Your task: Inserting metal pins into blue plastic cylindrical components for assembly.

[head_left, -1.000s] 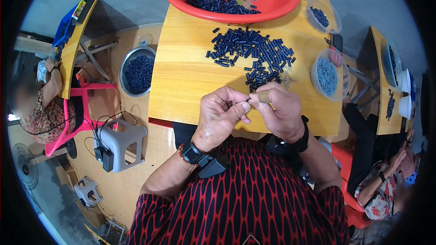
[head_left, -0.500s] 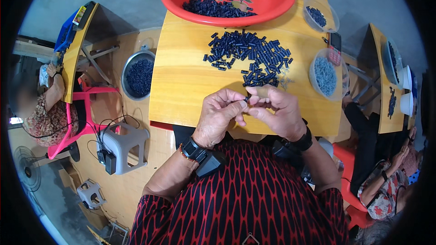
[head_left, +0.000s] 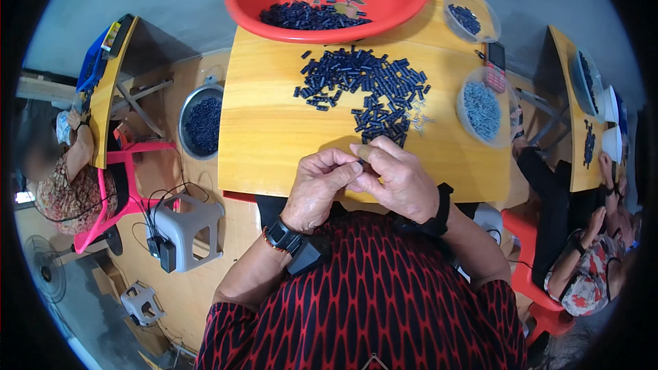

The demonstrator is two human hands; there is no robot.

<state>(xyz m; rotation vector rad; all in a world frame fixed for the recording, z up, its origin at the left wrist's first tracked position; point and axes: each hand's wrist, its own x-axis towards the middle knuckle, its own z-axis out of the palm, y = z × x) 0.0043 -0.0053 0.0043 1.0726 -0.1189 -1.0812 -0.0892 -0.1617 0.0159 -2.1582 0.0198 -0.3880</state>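
We see the left hand (head_left: 317,183) and right hand (head_left: 406,181) pinching one dark piece (head_left: 361,161) over the tabletop (head_left: 264,140); it is mostly covered, so we cannot judge its completeness. Much is left: many loose pieces (head_left: 380,82) lie ahead, and the red basin (head_left: 406,0) holds more.

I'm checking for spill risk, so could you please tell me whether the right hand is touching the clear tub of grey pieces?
Apart: the head view shows yellow tabletop between the right hand and the clear tub.
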